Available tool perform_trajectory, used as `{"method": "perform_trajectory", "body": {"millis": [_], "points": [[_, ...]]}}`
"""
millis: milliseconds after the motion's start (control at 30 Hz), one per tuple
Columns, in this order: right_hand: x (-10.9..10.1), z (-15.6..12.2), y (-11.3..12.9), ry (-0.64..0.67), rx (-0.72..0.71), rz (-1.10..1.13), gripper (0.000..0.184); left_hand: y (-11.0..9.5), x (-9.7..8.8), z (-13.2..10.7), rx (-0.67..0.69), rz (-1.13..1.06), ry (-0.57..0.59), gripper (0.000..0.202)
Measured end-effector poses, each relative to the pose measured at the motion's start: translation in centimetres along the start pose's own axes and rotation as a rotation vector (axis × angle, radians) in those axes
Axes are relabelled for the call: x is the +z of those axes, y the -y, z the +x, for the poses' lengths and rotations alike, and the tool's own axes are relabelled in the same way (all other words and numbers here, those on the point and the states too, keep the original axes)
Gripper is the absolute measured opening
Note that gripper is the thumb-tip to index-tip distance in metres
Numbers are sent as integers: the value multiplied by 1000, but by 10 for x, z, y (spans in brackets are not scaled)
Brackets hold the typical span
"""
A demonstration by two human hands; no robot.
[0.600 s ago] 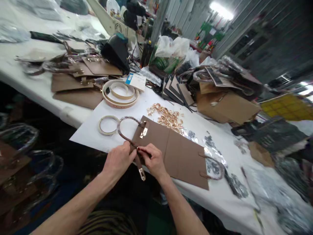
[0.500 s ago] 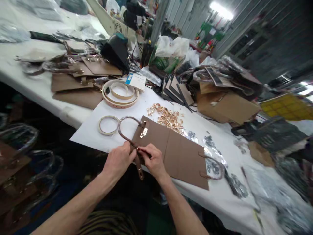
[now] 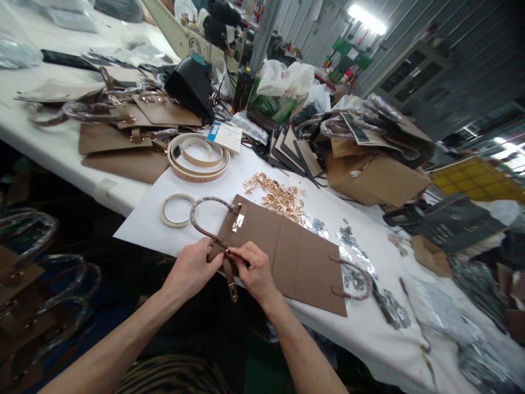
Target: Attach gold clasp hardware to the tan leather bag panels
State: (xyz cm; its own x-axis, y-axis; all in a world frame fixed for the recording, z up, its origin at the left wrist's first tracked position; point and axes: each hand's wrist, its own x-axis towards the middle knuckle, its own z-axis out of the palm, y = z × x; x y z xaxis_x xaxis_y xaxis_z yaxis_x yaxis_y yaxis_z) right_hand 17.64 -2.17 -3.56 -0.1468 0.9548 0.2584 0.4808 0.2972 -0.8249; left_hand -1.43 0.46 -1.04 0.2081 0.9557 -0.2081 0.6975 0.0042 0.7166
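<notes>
A flat brown handbag panel (image 3: 287, 251) lies on the white table, with a plastic-wrapped handle (image 3: 211, 200) at its left end and another handle (image 3: 363, 279) at its right. My left hand (image 3: 197, 265) is closed on the panel's near left corner, thumb and fingers pinched by the handle base. Beside it, my right hand (image 3: 254, 268) pinches at a small gold fitting on a brown strap (image 3: 231, 282), whose lower end hangs over the table edge. Fingers partly hide the fitting. A shiny metal plate (image 3: 238, 218) sits on the panel near the upper handle base.
Behind the panel lies a pile of gold hardware (image 3: 283, 197). A tape roll (image 3: 177, 210) and coiled strips (image 3: 199, 158) are to the left, near stacked brown bag pieces (image 3: 123, 153). A cardboard box (image 3: 377, 175) stands at the back right; wrapped handles (image 3: 36, 262) hang at lower left.
The whole view has shifted slightly, with things sitting a little further left. Both hands stay pinched at the same corner of the panel; the strap still hangs down.
</notes>
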Motion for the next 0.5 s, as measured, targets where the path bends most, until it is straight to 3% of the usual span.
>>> {"method": "perform_trajectory", "body": {"millis": [333, 500], "points": [[0, 3, 11, 40, 0, -94, 21, 18, 7, 0, -46, -529, 83, 32], [-3, 6, 19, 72, 14, -169, 19, 22, 9, -2, -35, -598, 125, 29]]}}
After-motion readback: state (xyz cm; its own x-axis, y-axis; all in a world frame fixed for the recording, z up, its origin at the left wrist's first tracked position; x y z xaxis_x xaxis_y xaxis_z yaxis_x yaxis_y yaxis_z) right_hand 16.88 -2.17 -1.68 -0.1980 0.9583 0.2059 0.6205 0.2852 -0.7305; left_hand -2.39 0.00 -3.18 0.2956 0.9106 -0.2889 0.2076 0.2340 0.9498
